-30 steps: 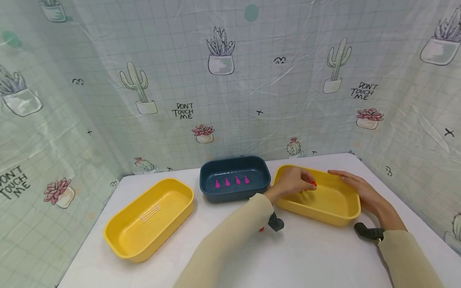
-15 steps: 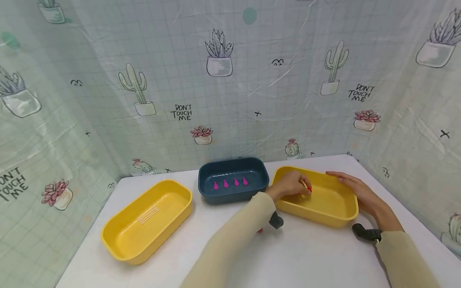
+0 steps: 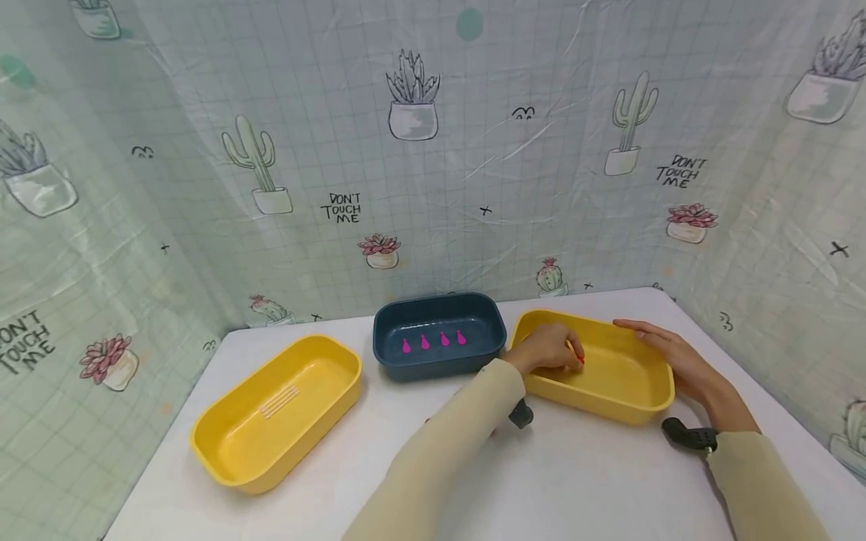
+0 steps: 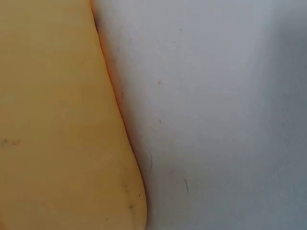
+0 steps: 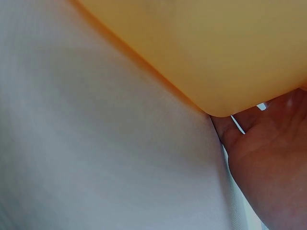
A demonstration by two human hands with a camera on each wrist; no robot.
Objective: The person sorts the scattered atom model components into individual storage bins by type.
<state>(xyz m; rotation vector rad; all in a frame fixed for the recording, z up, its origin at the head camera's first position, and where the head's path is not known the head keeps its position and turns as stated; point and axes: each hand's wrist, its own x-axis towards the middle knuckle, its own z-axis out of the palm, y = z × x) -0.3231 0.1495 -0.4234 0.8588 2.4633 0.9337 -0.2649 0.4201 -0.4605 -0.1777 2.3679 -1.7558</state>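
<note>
In the head view my left hand (image 3: 549, 347) reaches down into the right yellow bin (image 3: 595, 406). Its thumb and fingers pinch a small red piece (image 3: 580, 359) low in the bin; most of that piece is hidden, so its kind is unclear. My right hand (image 3: 679, 361) rests against the bin's right end with fingers extended along the rim. From the right wrist view, the right palm (image 5: 273, 158) lies by the outer corner of the yellow bin (image 5: 216, 57). Only the bin's outer wall (image 4: 62, 115) and table appear in the left wrist view, without the left hand.
A dark blue bin (image 3: 440, 370) at the back middle holds several pink pear-shaped pieces (image 3: 425, 343) in a row. The left yellow bin (image 3: 271, 473) holds several pale thin sticks (image 3: 280, 402) side by side. Something small and red (image 3: 494, 432) is partly hidden under the left forearm.
My left hand has lowered slightly within the right bin, carrying the red piece down and a little left. The right hand stays at the bin's end.
</note>
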